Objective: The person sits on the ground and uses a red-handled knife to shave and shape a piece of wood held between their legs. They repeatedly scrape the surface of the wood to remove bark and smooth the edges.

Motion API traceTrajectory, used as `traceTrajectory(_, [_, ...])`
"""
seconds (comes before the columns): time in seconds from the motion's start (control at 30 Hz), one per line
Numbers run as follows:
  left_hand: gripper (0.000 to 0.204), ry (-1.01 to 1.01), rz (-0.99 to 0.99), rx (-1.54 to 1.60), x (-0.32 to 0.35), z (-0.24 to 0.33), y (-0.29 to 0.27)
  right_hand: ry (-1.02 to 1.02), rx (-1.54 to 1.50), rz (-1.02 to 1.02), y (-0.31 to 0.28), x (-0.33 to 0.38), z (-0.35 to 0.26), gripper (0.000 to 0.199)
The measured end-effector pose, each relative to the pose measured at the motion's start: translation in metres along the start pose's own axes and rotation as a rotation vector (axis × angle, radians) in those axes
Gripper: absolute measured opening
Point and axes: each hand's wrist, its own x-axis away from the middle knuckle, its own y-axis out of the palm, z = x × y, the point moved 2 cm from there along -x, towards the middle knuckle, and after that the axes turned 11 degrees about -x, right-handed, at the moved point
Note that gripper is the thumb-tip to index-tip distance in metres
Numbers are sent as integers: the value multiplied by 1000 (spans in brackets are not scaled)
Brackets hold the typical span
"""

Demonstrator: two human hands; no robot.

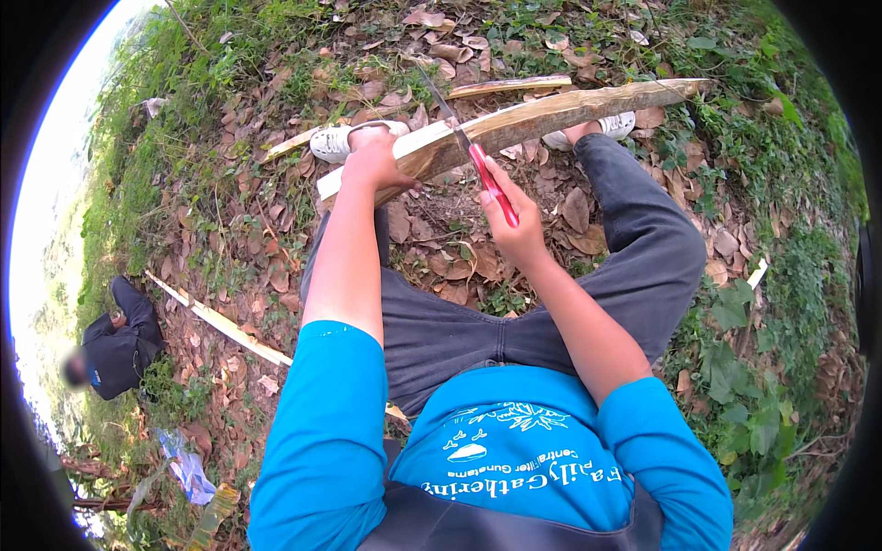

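Observation:
A long, thick split plank of pale wood [551, 112] lies across in front of me, slanting up toward the right over my feet. My left hand [375, 162] is closed around it near its left end. In my right hand [514, 225] is the red handle of what looks like a pruning saw [496, 184]. Its narrow dark blade crosses the plank's upper edge, right of my left hand, and points away to the upper left. I cannot make out the blade's teeth.
Beyond the plank lies a thinner wood strip [510, 87]; another strip [220, 321] rests on the left. My white shoes [333, 144] are beside the plank. Dry leaves and green plants cover the ground. A person in dark clothes [124, 344] sits far left, above a plastic bag [188, 468].

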Motion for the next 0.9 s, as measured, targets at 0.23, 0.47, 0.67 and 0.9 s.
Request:
traceTrajectory(0.23, [118,37,15,16,-4,-7,1,284,-116,9,-37,37,-94,50])
traceTrajectory(0.47, [114,-73,-41,-27,5,-2,0,216,-120,63,-22,-8,-90,44])
traceTrajectory(0.67, [120,-14,-95,-16,-26,1,-4,229,-76,95,-9,-105,-51,42])
traceTrajectory(0.9, [131,39,-88,-42,-31,-10,8,219,-220,82,-22,-58,-23,44])
